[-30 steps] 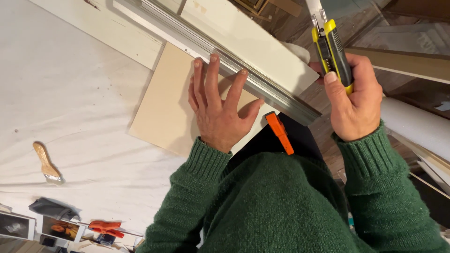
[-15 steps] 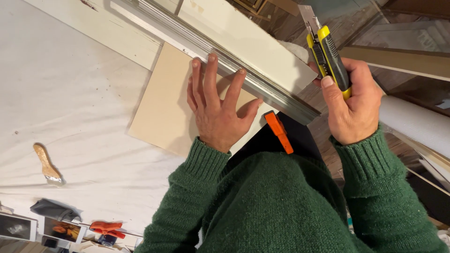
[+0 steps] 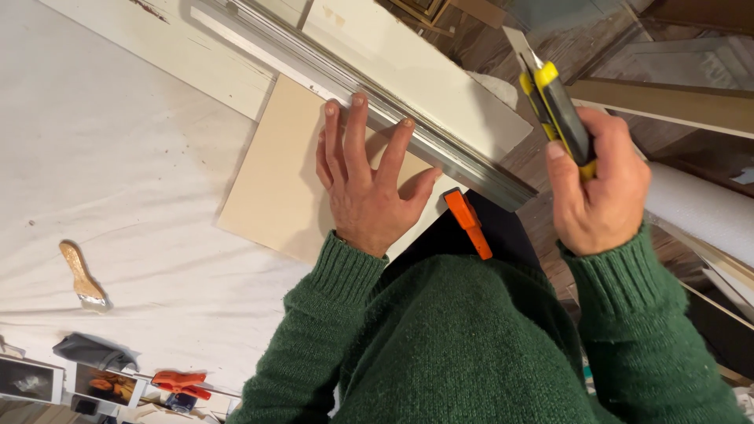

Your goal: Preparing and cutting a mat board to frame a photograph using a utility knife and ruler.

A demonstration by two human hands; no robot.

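White cloth-covered desk: left hand (image 3: 367, 196) stays spread flat on the pale beige board (image 3: 275, 173) — right hand (image 3: 601, 188), grip closed around the yellow-and-black utility knife (image 3: 554, 106), has drifted right, off the metal straightedge (image 3: 408, 118).

Left: you have open white cloth (image 3: 118, 180); only a paintbrush (image 3: 82, 276) lies near.
Far: metal rail (image 3: 369, 98) blocks you.
Right: stacked boards (image 3: 667, 102) crowd you.

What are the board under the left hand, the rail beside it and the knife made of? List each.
Board: thin pale wood or plywood, matte, unpainted. Rail: seems metal, grey with a ridged sheen. Knife in the right hand: yellow and black plastic body, bare steel blade.
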